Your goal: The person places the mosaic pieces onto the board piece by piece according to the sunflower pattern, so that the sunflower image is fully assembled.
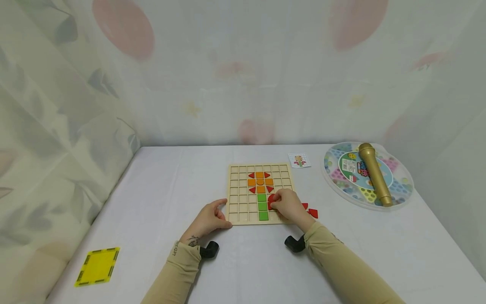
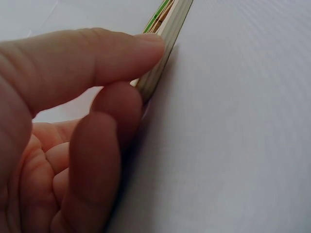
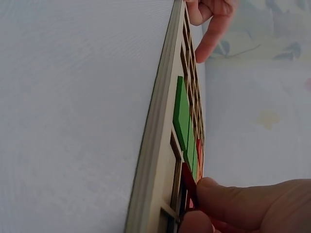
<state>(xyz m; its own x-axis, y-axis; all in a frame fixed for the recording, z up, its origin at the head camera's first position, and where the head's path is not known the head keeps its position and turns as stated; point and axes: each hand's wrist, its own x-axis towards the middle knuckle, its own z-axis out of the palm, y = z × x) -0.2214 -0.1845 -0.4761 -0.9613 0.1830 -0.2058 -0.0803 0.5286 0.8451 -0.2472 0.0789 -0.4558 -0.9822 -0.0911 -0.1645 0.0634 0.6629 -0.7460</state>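
Observation:
A pale wooden grid board (image 1: 243,207) lies on the table, bearing orange tiles (image 1: 259,175), small red pieces around them and a column of green tiles (image 1: 263,206). My left hand (image 1: 206,219) holds the board's near left corner, thumb on the near edge and index finger at the left side. Between thumb and fingertip, my right hand (image 1: 287,205) pinches a red tile (image 3: 188,182), tilted over a cell beside the green column. Another red piece shows just above it, partly covered by the fingers. Loose red pieces (image 1: 313,213) lie right of the board, some hidden behind the right hand.
A small printed card (image 1: 299,160) with a matching picture lies behind the board. At the back right, a gold microphone (image 1: 373,173) rests on a round clear-rimmed case (image 1: 330,175). A yellow square (image 1: 97,266) with black dashes is at the front left.

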